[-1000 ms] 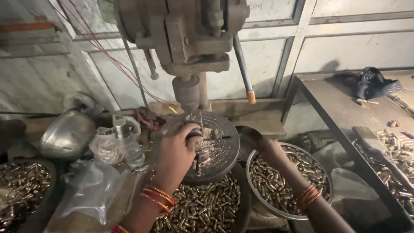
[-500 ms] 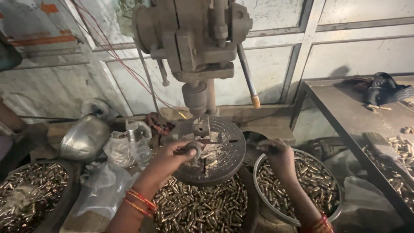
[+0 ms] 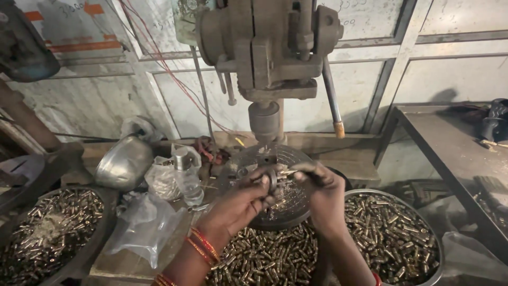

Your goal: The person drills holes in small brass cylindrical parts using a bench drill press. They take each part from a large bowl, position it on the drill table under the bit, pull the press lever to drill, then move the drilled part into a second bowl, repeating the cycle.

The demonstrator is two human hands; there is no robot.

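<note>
Left hand (image 3: 241, 198) and right hand (image 3: 323, 193) meet over the round drill table (image 3: 275, 180), fingertips nearly touching. Left hand pinches a small metal ring piece (image 3: 271, 180) between thumb and fingers; right hand pinches a thin brass part (image 3: 288, 171), whose long axis runs roughly 3 to 9 o'clock, tip pointing at the left hand's piece. The two parts sit just beside each other, directly below the drill spindle (image 3: 264, 122), which stands at 12 o'clock from the hands. Neither hand is clearly nearer the spindle; whether the parts touch cannot be told. Orange bangles (image 3: 203, 246) on the left wrist. At 6 o'clock, a heap of brass pieces (image 3: 264, 259); at 4 o'clock, a metal bowl (image 3: 439, 265) full of the same; at 8 o'clock, another pan (image 3: 100, 233) of them. At 10 o'clock, a clear plastic bottle (image 3: 188, 175) and an overturned steel bowl (image 3: 124, 161). Crumpled plastic bag (image 3: 143, 225) at 9 o'clock. Metal bench (image 3: 450, 148) at 2 o'clock.
</note>
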